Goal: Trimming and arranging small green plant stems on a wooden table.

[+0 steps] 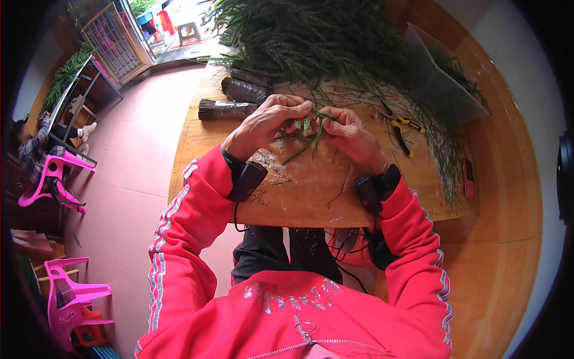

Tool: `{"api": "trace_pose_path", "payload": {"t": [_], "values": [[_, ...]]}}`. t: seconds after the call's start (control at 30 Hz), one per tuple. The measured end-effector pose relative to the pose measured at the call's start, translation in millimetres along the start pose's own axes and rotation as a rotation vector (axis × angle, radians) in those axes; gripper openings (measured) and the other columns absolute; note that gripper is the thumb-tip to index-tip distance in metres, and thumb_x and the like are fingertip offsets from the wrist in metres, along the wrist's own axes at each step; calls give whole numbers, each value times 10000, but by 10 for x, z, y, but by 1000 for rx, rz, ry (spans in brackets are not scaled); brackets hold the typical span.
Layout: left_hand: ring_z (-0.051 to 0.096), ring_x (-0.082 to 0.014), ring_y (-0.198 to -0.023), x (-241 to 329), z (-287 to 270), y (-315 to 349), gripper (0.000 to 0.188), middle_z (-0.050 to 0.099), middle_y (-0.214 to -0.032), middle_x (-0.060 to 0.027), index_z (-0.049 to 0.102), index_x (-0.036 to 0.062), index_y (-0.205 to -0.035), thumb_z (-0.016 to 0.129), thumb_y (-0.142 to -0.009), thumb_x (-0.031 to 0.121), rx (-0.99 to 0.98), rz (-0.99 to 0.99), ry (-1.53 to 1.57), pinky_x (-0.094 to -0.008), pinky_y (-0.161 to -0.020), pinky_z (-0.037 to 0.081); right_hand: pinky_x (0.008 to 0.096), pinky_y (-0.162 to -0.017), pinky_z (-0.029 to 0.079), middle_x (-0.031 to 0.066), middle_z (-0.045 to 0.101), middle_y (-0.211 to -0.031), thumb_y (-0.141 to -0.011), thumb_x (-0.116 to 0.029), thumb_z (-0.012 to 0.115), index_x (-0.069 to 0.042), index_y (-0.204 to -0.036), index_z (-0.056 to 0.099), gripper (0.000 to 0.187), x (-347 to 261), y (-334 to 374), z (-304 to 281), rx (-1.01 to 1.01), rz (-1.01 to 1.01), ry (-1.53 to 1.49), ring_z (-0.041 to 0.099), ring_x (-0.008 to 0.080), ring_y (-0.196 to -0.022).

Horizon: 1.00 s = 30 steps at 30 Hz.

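Both my hands meet over the wooden table (299,200), holding a small green artificial sprig (315,134) between them. Thumb and fingers of my left hand (272,119) pinch its left side. On the other side, my right hand (354,134) grips the sprig with thumb and forefinger. A few short leafy tips hang below my fingers. Left of my left hand lie dark bundles of thin stems (230,110), wrapped in clear film. Pliers with yellow and black handles (400,131) rest to the right of my right hand.
A large heap of green artificial branches (311,42) covers the table's far side. A pale sheet-like container (445,78) leans at the right, near a red phone-like object (467,178). Pink plastic chairs (72,296) stand at left. Another person (37,146) sits at a far-left table.
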<state>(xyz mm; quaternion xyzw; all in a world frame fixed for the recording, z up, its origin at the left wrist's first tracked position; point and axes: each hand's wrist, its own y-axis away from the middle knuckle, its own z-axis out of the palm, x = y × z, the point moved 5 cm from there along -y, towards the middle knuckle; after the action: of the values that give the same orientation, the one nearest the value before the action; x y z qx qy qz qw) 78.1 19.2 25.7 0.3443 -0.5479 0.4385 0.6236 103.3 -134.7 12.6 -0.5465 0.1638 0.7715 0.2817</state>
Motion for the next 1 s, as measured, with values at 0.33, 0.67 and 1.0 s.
{"api": "trace_pose_path", "payload": {"t": [0.33,0.67,1.0], "values": [[481,-21,-633,-17,29,33,306,620,-739,27,666,35,-913,562,-953,320,43,-20,14,-173,-585,385,203,-751,479,-10,622,-885,-902,-58,612,-30,-1095,568,200,-213,70,-8,309,-213,594,578,52,-848],[518,-60,-656,-95,64,11,231,615,-793,2,633,30,-965,574,-952,253,52,-6,191,-190,-608,405,207,-700,483,-19,620,-856,-876,2,619,-6,-980,606,105,-251,85,1,376,-241,623,574,52,-777],[582,-95,-799,-124,68,47,270,638,-936,-27,605,-14,-1104,545,-967,211,-18,32,252,-227,-758,477,205,-660,476,-15,616,-844,-893,-35,609,-1,-962,597,77,-343,106,1,417,-347,831,554,36,-755]]}}
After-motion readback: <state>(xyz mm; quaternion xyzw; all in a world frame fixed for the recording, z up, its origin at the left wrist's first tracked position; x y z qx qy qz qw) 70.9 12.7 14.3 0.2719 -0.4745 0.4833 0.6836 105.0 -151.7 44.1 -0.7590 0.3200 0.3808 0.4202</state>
